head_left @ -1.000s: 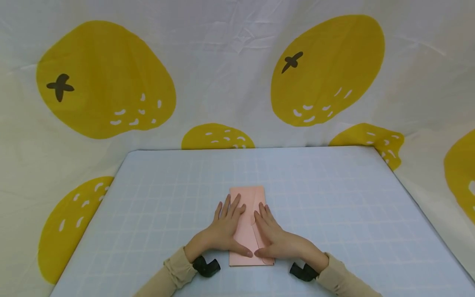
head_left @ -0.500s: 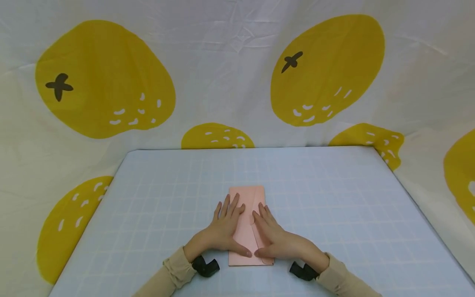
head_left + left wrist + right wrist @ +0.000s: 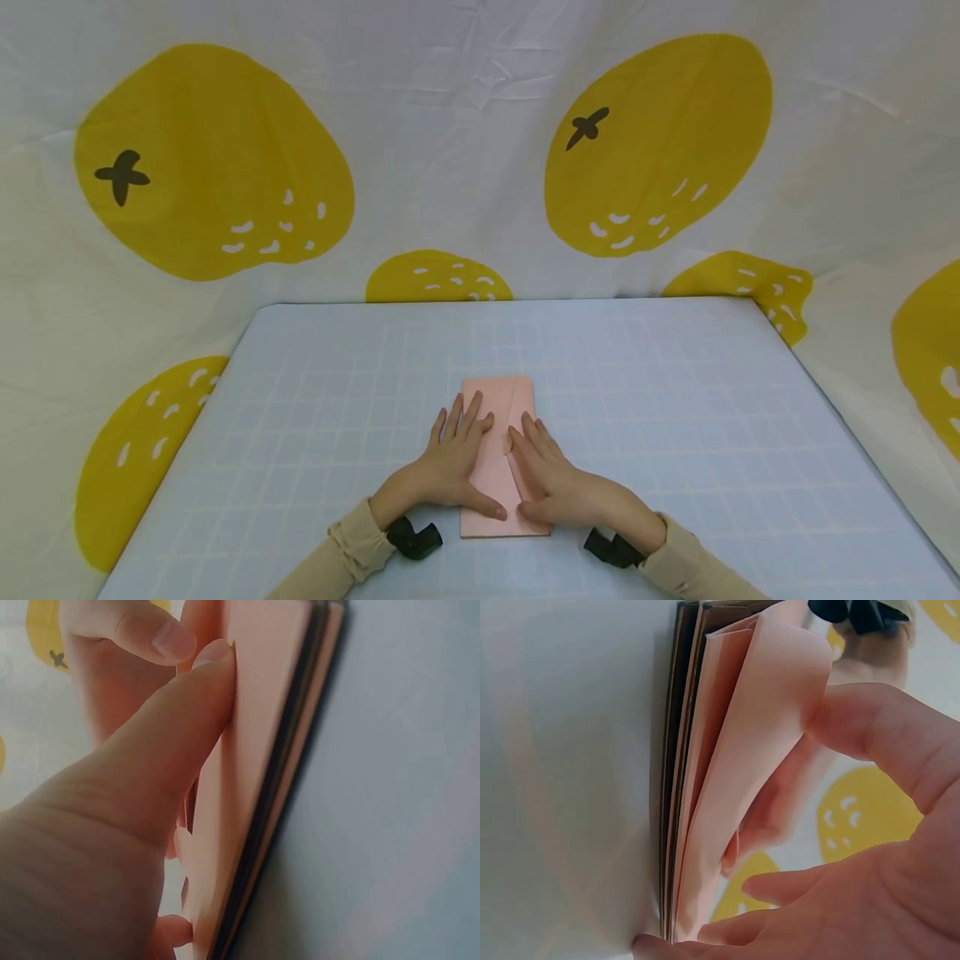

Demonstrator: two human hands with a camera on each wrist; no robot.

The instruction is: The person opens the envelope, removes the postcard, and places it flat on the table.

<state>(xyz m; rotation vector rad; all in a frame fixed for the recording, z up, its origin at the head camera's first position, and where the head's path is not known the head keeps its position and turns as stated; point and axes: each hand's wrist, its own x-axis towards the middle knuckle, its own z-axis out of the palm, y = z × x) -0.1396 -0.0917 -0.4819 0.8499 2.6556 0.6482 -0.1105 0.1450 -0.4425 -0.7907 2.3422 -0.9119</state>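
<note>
A narrow pink folded paper piece (image 3: 492, 467) lies lengthwise on the table in front of me. My left hand (image 3: 446, 471) rests over its left side with fingers spread, and the thumb presses its near part. On the right side my right hand (image 3: 562, 487) lies with fingers stretched forward. In the right wrist view its thumb (image 3: 855, 712) touches a pink flap (image 3: 769, 705), whose edge stands a little off the layers beneath. The left wrist view shows the left thumb (image 3: 180, 712) on the pink surface and dark layers along the edge. The hands hide both long sides partly.
The table (image 3: 675, 400) has a pale blue grid cover. Behind it hangs a white cloth (image 3: 450, 167) with yellow fruit prints. Black wrist-worn devices (image 3: 415, 540) sit at both wrists, close to the table surface.
The right fingertips and the flap's edge have shifted slightly left over the paper. The right thumb has edged a little right relative to the paper. The left hand stays in place.
</note>
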